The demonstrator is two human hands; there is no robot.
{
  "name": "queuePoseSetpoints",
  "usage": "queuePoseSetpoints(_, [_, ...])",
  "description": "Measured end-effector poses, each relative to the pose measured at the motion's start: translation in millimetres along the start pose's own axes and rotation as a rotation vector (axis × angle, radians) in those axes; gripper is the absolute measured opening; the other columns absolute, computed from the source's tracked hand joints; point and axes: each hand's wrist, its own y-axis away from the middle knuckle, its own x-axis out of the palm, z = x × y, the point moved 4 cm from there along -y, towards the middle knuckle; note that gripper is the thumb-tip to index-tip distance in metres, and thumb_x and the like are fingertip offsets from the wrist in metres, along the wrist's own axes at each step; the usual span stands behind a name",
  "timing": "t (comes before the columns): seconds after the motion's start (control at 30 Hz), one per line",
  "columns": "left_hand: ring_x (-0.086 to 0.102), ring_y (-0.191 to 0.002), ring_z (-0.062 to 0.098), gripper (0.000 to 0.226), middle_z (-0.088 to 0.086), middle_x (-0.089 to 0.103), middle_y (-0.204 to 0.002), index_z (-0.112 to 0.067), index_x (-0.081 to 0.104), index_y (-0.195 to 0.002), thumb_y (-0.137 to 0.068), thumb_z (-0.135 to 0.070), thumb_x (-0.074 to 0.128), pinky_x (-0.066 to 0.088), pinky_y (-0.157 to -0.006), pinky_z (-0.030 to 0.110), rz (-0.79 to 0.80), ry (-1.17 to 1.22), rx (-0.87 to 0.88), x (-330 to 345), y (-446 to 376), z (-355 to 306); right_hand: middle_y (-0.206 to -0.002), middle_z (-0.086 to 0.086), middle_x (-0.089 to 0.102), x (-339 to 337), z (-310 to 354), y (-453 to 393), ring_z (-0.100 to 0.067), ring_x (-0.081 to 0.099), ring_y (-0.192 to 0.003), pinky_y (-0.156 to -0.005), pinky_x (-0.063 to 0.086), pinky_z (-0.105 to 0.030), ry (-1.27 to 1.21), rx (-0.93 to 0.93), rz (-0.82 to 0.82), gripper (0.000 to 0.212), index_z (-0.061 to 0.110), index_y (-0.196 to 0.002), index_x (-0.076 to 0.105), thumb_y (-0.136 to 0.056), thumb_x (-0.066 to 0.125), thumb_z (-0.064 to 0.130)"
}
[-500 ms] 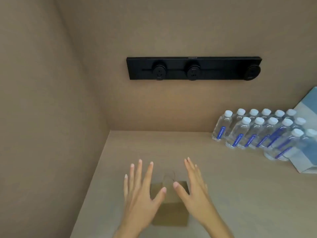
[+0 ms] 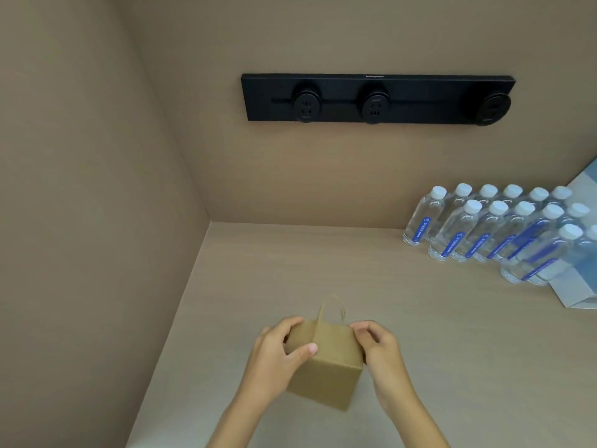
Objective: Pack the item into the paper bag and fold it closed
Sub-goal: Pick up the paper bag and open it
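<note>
A small brown paper bag (image 2: 326, 367) stands on the beige counter (image 2: 436, 350), low in the middle of the head view. Its twisted paper handle (image 2: 332, 305) sticks up behind the top edge. My left hand (image 2: 277, 350) grips the bag's upper left side, thumb across the front face. My right hand (image 2: 378, 347) holds the upper right edge with curled fingers. The top of the bag looks folded over. What lies inside the bag is hidden.
Several clear water bottles (image 2: 497, 227) with white caps and blue labels stand in rows at the back right. A light blue and white box (image 2: 578, 286) sits beside them. A black socket rail (image 2: 378, 98) is mounted on the back wall. A side wall (image 2: 97, 221) bounds the left.
Both hands were spread open above the bag half a second ago. Now they have closed on its upper sides, and the bag sits turned slightly at an angle.
</note>
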Motion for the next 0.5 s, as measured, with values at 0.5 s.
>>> queuePoseSetpoints(0.5, [0.060,-0.114,0.010,0.066,-0.013,0.060,-0.131,-0.046,0.038,-0.139,-0.079,-0.053,0.066,0.048,-0.094,0.031,-0.037,0.005,0.003,2.5,11.6,-35.7,-0.085,-0.018,0.072,4.0,2.9,36.1,-0.026,0.070,-0.073,-0.061,0.058,-0.035,-0.570,0.185,0.322,0.040,-0.005,-0.112,0.061,-0.073,0.066,-0.002])
